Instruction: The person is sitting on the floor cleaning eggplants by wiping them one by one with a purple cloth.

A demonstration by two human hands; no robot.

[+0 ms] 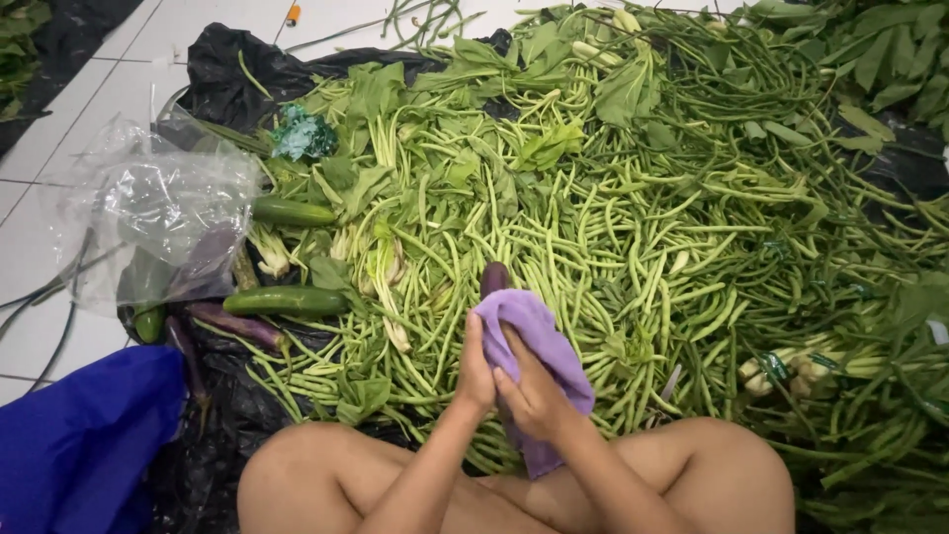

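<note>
Both hands, the left hand (476, 368) and right hand (534, 391), close around a purple cloth (529, 331) wrapped on a dark eggplant (493, 278), above heaped green beans (593, 237).

Green beans (613, 237), 2 cucumbers (287, 300), clear plastic bag (158, 213), blue cloth (79, 445).

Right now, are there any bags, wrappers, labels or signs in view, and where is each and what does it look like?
Clear plastic bag: left of the vegetable pile, crumpled, see-through, glossy.
Black plastic sheet: spread under the vegetables, wrinkled, shiny black.
Blue plastic bag: bottom left, beside the knee, smooth, deep blue.
No labels, signs or screens can be made out.
</note>
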